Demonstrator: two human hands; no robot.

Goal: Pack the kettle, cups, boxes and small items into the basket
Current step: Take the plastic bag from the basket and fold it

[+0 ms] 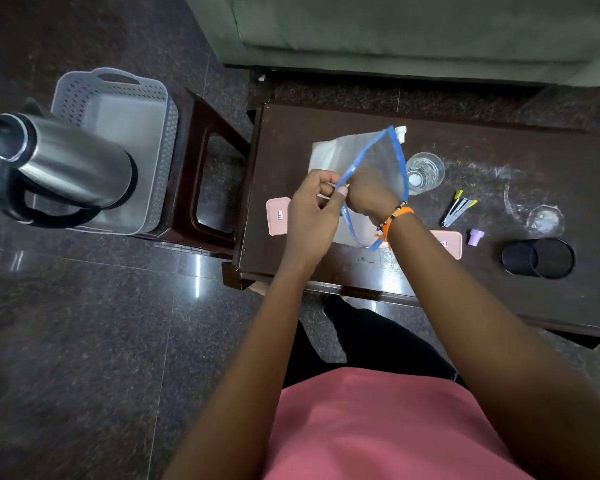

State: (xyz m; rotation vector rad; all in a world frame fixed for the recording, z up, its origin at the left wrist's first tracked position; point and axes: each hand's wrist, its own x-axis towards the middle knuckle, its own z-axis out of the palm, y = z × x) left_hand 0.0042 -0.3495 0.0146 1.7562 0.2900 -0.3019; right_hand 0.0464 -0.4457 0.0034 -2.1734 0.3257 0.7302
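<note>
My left hand pinches the blue rim of a clear zip pouch above the dark table. My right hand is inside the pouch's mouth, seen through the plastic; what it holds cannot be told. A steel kettle stands in the grey basket on a stool at the left. Two pink boxes lie under my arms, one at the left and one at the right. Two clear glass cups stand on the table.
A nail clipper with yellow-tipped bits, a small purple cap, a white cap and a black round cup sit on the table. The brown stool stands between basket and table. A green sofa lies behind.
</note>
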